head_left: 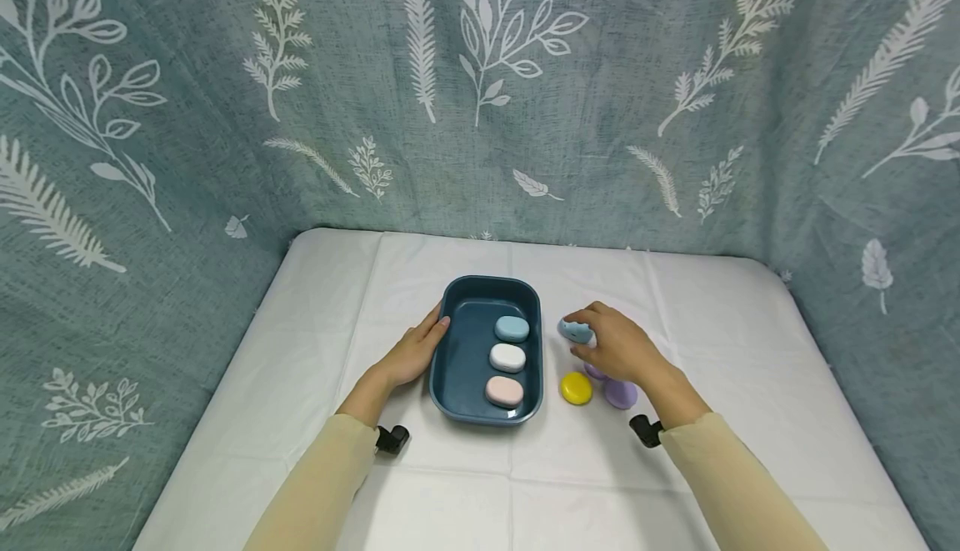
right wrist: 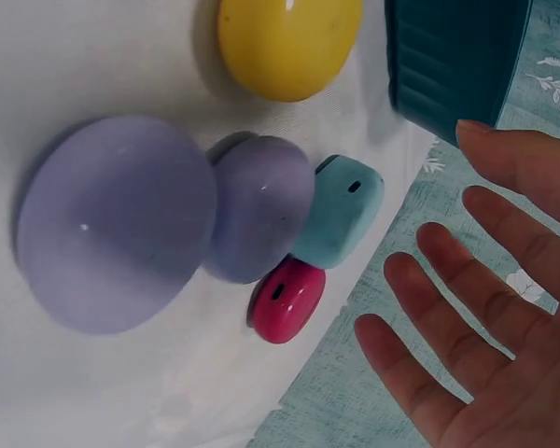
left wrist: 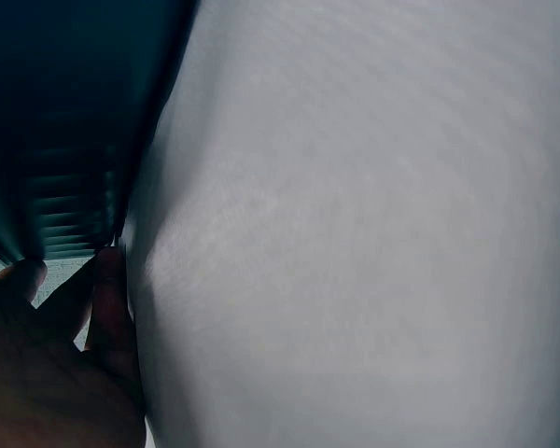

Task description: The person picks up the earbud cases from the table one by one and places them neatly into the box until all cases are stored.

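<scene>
My left hand (head_left: 415,350) holds the left rim of a dark blue rectangular tray (head_left: 440,368), thumb over the edge and fingers along its outer wall. Inside the tray, a light blue (head_left: 512,328), a white (head_left: 507,358) and a pink rounded oval piece (head_left: 504,392) stand in a column on the right. Just right of the tray, my right hand (head_left: 618,344) reaches above a light blue rounded piece (right wrist: 341,210) with a small dark slot. Its fingers are spread and relaxed, apart from that piece in the right wrist view. A magenta piece (right wrist: 287,301) lies beside the blue one.
A yellow rounded piece (head_left: 576,388) sits right of the tray, near two purple ones, the larger (right wrist: 117,224) and the other (right wrist: 261,210) side by side. White cloth (head_left: 442,493) covers the table. A patterned teal curtain (head_left: 480,167) rises behind and at both sides.
</scene>
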Available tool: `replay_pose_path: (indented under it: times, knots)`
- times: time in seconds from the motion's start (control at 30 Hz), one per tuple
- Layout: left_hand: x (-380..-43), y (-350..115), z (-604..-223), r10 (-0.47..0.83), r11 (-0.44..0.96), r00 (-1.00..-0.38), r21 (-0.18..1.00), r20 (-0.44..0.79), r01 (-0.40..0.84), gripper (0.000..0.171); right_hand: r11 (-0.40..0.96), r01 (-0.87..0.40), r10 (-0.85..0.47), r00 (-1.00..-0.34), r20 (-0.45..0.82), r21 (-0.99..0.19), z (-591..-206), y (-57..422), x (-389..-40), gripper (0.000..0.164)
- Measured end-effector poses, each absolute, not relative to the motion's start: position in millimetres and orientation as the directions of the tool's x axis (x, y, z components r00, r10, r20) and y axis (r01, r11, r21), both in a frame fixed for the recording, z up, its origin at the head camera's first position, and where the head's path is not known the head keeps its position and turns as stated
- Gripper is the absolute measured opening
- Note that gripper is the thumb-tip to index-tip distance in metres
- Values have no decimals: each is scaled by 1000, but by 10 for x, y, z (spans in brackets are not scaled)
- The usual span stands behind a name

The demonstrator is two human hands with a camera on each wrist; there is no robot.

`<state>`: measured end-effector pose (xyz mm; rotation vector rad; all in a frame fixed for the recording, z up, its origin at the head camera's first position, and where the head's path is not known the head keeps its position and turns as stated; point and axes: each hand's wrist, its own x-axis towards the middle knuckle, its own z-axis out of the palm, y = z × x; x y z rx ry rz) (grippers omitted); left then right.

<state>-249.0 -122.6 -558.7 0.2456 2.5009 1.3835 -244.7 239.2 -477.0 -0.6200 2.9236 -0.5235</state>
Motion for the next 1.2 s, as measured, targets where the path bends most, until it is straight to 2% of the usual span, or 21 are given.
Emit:
replay_pose_path:
  times: [0.23,0.53,1.2]
  knots:
    - [-2482,-1226,-5584,274,542,-948,840,-163,12,62,874,-344,-383,-922,-51,-343,-4812,2475,-2426,42]
    - [-2480,-1229,-5578,274,543,-949,840,-158,17,63,904,-265,-329,-932,-150,-337,-4866,2537,-2393,43]
    - [-2489,-1230,-5569,285,536,-945,844,-161,18,63,927,-200,-267,-945,-186,-317,-5052,2605,-2357,44]
